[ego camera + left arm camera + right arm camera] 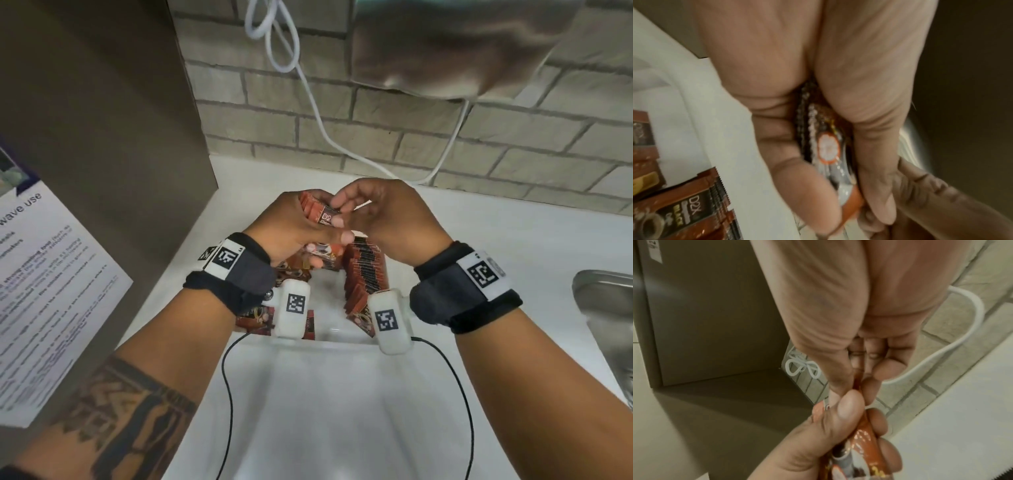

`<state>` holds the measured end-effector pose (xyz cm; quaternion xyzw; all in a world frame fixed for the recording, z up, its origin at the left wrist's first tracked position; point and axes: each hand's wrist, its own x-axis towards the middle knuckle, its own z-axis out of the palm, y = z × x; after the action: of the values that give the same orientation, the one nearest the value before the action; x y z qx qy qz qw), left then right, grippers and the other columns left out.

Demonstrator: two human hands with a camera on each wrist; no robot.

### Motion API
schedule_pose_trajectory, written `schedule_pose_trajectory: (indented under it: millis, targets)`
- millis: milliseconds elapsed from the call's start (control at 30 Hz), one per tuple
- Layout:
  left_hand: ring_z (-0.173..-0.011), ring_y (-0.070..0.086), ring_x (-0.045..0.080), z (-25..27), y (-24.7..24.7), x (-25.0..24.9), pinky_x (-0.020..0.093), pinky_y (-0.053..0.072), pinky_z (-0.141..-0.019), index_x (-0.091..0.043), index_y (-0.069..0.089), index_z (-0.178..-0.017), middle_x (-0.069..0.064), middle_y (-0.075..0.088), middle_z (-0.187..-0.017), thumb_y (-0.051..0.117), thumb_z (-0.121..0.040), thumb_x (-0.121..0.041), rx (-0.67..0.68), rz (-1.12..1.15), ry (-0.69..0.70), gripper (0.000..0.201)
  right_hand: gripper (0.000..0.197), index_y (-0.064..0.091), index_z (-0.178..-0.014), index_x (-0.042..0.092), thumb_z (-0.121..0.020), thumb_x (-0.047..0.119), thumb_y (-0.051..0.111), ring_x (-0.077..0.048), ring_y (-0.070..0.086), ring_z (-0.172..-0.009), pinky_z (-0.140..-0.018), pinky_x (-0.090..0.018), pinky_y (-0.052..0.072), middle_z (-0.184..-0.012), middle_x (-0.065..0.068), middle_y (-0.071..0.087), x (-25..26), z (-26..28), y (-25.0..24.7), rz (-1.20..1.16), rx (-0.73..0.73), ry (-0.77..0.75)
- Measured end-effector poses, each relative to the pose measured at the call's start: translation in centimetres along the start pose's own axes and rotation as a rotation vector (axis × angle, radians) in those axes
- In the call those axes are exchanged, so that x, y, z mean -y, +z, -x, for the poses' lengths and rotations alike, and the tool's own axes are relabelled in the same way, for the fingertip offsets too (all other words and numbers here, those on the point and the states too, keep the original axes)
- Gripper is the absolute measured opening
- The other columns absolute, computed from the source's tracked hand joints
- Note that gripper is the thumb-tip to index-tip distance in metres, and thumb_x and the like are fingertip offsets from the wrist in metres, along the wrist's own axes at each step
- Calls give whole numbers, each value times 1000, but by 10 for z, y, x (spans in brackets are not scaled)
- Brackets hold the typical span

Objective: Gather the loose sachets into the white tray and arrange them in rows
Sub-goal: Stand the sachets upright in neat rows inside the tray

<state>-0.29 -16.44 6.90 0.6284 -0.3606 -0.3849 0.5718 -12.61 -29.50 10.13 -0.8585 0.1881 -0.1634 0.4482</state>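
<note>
My left hand (327,236) grips a small bundle of orange-brown sachets (320,214) above the far end of the white tray (342,339). The right hand (339,213) pinches the top edge of that bundle between thumb and fingertips. The left wrist view shows the bundle (826,146) edge-on inside the curled left hand (838,186). In the right wrist view my right hand (857,382) pinches a sachet (863,446) that the left hand holds from below. A row of sachets (364,274) stands on edge in the tray. More sachets (257,317) lie flat at the tray's left, partly hidden by my wrist.
A grey appliance (102,120) with a printed notice (41,274) stands close on the left. A white cable (308,102) hangs down the brick wall behind. A cloth (445,51) hangs at the upper right. A steel sink (606,308) lies at the right of the white counter (513,233).
</note>
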Motion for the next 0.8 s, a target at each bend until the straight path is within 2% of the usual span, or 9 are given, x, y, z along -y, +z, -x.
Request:
schedule_pose_trajectory:
  millis: [133, 233, 300, 367, 433, 500, 600, 700, 800]
  targets:
    - [-87, 74, 20, -2, -7, 0, 36, 62, -68, -15, 67, -111, 6, 74, -98, 84, -78, -4, 21, 0, -10, 39, 20, 74, -95, 15, -78, 10, 84, -6, 65, -67, -72, -26, 55, -81, 3, 71, 0, -15, -5, -44, -16, 5]
    - [-86, 73, 20, -6, -12, 5, 32, 61, -62, -11, 66, -114, 8, 74, -99, 83, -81, -7, -17, -95, 10, 38, 17, 75, -92, 15, -79, 9, 82, -13, 67, -71, -78, -38, 59, -80, 0, 74, -2, -20, -2, -31, -14, 14]
    - [-77, 71, 18, -9, -16, 10, 32, 57, -57, -15, 66, -113, 11, 74, -98, 86, -78, -14, -53, -183, 30, 40, 13, 75, -89, 17, -80, 10, 81, -10, 67, -70, -75, -31, 58, -79, 2, 74, -5, -23, 2, 6, -17, 17]
    - [-72, 70, 16, -9, -21, 16, 33, 55, -56, -21, 66, -114, 8, 74, -98, 89, -76, -25, -69, -208, 20, 44, 9, 75, -87, 18, -82, 12, 80, -1, 64, -66, -67, -14, 52, -77, 6, 73, -9, -25, 5, 67, -37, 13]
    - [-68, 66, 18, -8, -32, 24, 34, 56, -57, -26, 66, -112, 8, 74, -96, 87, -77, -40, -112, -238, -90, 42, 4, 76, -87, 18, -85, 14, 77, 0, 61, -66, -63, -6, 45, -77, 7, 71, -14, -28, 7, 174, -30, 37]
    - [-65, 60, 19, -5, -46, 38, 31, 55, -60, -25, 67, -107, 9, 69, -85, 80, -82, -49, -116, -337, -295, 36, 3, 76, -89, 16, -87, 16, 74, -5, 60, -73, -62, -10, 43, -79, 8, 69, -20, -34, 12, 307, 32, 88]
    - [-65, 60, 19, -2, -52, 59, 29, 51, -59, -15, 68, -107, 7, 67, -79, 72, -91, -43, 33, -518, -548, 32, 11, 77, -90, 17, -88, 14, 66, -14, 63, -87, -72, -22, 49, -88, 6, 70, -35, -46, 28, 553, 155, 139]
    - [-59, 60, 16, -8, -40, 74, 25, 48, -54, -11, 68, -109, 4, 70, -78, 67, -95, -35, 186, -643, -565, 28, 15, 75, -87, 17, -88, 19, 59, -22, 63, -95, -84, -36, 55, -94, 1, 68, -50, -59, 47, 795, 251, 210]
    - [-67, 67, 10, -22, -24, 83, 23, 52, -64, -14, 68, -118, -1, 75, -87, 65, -95, -37, 275, -731, -562, 33, 17, 56, -69, 19, -86, 18, 54, -24, 53, -92, -75, -33, 44, -81, 2, 51, -57, -68, 61, 959, 314, 264]
